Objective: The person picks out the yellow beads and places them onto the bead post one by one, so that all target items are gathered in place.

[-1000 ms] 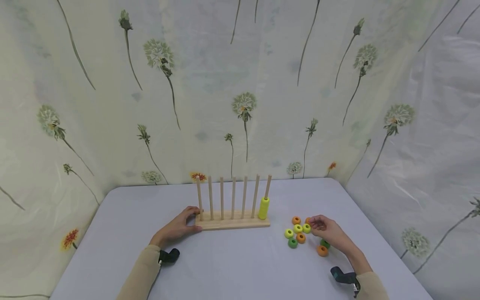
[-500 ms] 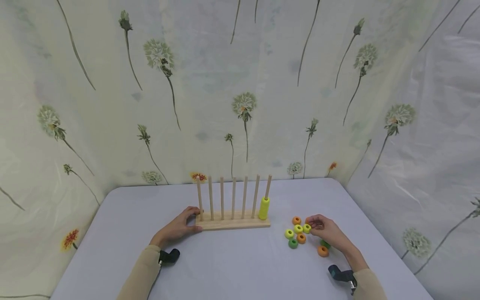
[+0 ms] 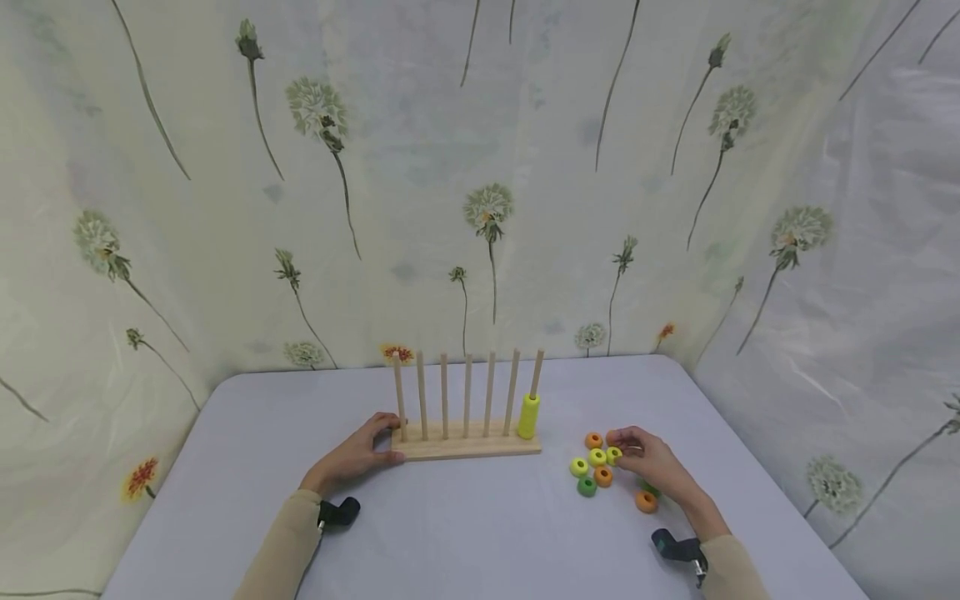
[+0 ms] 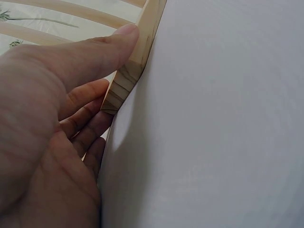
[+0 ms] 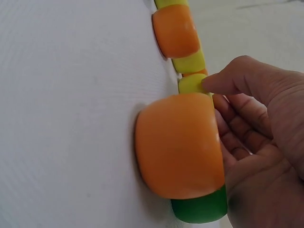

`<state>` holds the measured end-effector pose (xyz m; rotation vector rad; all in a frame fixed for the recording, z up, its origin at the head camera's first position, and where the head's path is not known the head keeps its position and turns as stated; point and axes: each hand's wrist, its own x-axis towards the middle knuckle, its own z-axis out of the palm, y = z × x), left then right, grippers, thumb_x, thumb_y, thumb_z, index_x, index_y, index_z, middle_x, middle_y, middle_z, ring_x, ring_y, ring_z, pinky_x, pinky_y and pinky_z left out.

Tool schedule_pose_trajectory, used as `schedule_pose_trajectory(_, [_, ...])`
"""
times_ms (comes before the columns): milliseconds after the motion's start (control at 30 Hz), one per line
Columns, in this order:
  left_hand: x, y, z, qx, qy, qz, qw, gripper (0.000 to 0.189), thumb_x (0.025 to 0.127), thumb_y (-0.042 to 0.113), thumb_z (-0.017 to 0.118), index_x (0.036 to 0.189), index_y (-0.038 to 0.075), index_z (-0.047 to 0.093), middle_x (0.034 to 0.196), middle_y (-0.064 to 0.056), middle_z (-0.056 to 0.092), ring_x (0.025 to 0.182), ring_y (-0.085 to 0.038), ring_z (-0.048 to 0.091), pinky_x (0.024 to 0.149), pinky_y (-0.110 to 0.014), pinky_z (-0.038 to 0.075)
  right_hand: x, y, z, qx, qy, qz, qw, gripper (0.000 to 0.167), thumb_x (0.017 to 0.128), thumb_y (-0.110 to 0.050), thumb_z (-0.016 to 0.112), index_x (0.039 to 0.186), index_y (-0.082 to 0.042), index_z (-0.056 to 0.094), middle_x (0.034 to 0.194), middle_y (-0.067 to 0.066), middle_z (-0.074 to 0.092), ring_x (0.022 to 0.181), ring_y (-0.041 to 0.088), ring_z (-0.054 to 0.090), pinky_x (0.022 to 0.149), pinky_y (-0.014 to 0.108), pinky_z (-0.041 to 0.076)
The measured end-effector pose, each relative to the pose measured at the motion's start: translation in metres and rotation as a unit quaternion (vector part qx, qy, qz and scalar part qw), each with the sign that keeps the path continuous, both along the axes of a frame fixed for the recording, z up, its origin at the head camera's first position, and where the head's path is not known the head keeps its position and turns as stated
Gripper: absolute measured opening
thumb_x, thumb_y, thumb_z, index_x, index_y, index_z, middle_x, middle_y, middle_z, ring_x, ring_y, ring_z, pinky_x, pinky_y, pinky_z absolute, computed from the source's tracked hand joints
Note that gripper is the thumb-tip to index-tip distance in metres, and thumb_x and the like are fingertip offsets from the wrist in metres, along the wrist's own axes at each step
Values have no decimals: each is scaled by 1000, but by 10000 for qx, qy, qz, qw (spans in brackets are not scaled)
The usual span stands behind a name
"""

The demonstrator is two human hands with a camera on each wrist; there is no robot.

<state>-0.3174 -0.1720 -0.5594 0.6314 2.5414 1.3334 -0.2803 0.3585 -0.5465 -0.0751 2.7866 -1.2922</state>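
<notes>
The yellow bead at the thumb is best taken by its outer wall, thumb on the near side and a fingertip opposite, so that the hole is left uncovered; the pinch should be made low and level, since a rounded bead could well roll out from a grip set too high; care is called for with the neighbouring yellow bead, which lies close enough to be nudged; the wooden rack is best held firm meanwhile. It is gripped at its left end by the left hand, with the thumb laid over the front edge and fingers behind.

The yellow bead at the thumb lies on the table, right by the thumb tip of the right hand; whether it is already pinched or merely touched cannot be told, the far fingertips being partly hidden. A larger-looking orange bead and a green bead are seen just beside the palm, on the near side; the yellow stack is borne by the rack's rightmost peg, well apart from the right hand.
</notes>
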Motion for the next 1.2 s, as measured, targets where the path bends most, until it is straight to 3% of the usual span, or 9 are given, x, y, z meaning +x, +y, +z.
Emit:
schedule_pose_trajectory(533, [3,1,3,-17,-52,37,10000,69,82,39,75,140,12,48,147,-5,38,145,-32,24,117,-55,19,5,2,1,218,-3,-48,9998,37,84,-14,72,117,-5,59,120,12,62,110,28,59,91,40,54])
schedule_pose_trajectory(767, [3,1,2,23,-116,61,9999,70,82,39,76,140,11,47,147,-6,38,145,-32,23,118,-55,18,7,1,-3,547,105,-93,9984,36,82,-16,75,115,-6,63,116,9,64,102,22,61,85,37,54])
schedule_pose_trajectory(1200, [2,0,2,-17,-110,81,9999,73,81,39,76,140,8,46,148,-7,37,146,-32,22,118,-55,17,7,2,-6,522,211,-103,9984,37,82,-18,76,114,-6,63,114,9,64,98,20,61,82,33,54])
